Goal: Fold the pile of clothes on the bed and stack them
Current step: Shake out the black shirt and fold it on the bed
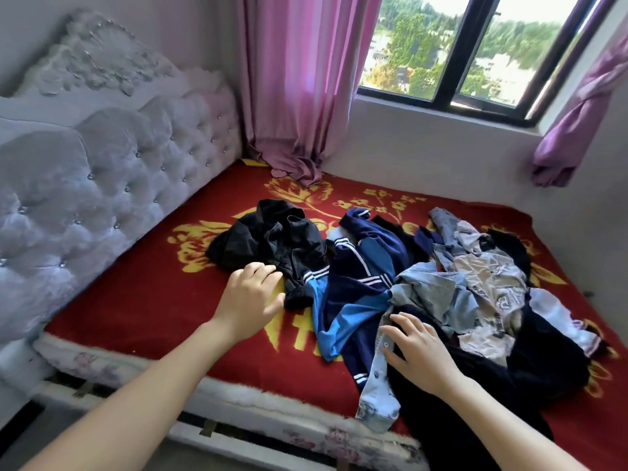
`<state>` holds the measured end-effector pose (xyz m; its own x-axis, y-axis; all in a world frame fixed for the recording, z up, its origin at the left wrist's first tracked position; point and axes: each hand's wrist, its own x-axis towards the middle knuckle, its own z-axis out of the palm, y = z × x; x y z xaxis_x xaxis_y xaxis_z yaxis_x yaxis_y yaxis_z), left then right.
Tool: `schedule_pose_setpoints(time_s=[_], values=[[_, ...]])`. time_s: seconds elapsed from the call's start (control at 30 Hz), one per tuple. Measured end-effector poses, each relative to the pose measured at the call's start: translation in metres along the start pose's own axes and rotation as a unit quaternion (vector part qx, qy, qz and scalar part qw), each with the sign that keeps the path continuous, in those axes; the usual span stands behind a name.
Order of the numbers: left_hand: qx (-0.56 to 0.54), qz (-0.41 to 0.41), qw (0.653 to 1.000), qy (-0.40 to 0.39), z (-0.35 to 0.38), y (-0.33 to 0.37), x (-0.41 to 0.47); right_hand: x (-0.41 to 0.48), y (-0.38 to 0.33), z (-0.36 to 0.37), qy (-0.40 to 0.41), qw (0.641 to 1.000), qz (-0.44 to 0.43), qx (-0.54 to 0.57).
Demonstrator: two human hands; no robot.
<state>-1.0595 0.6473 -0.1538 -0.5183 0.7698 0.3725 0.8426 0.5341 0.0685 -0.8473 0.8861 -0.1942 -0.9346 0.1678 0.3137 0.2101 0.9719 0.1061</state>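
A loose pile of clothes lies across the red and yellow blanket (142, 300) of the bed. At its left is a crumpled black garment (272, 239). Beside it lies a navy and blue track jacket (356, 283) with white stripes. Further right are a light denim jacket (431, 294), a pale printed top (489, 277) and a dark garment (530, 362). My left hand (249, 300) hovers at the black garment's near edge, fingers loosely bent, holding nothing. My right hand (416, 351) rests with spread fingers on the dark cloth beside the denim button strip (379, 375).
A tufted grey headboard (112, 185) stands along the left. Pink curtains (299, 79) hang at the back and trail onto the bed's far corner. A window (475, 49) sits above the back wall. The mattress edge (238, 399) runs along the near side.
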Motion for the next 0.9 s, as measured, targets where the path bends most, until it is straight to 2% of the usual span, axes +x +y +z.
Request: schedule_pose_setpoints(time_s=[0.17,0.3,0.43,0.57,0.7,0.8,0.9], values=[[-0.052,-0.057,0.995,-0.069,0.050,0.007,0.037,0.031,0.030,0.041,-0.078,0.995,0.036,0.051],[-0.115,-0.127,0.981,-0.091,0.082,0.012,0.047,0.049,0.040,0.071,-0.113,0.989,0.051,0.076],[-0.145,-0.169,0.958,-0.178,0.115,0.016,0.049,0.051,0.044,0.100,-0.170,0.977,0.078,0.105],[-0.156,-0.142,0.946,-0.247,0.151,0.013,0.062,0.032,0.045,0.124,-0.222,0.960,0.123,0.116],[-0.185,-0.112,0.942,-0.256,0.177,0.008,0.103,0.021,0.056,0.125,-0.266,0.938,0.200,0.100],[-0.206,-0.090,0.938,-0.263,0.197,0.012,0.142,0.025,0.066,0.119,-0.261,0.925,0.265,0.079],[-0.233,-0.067,0.928,-0.281,0.213,0.034,0.167,0.024,0.077,0.119,-0.242,0.923,0.294,0.059]])
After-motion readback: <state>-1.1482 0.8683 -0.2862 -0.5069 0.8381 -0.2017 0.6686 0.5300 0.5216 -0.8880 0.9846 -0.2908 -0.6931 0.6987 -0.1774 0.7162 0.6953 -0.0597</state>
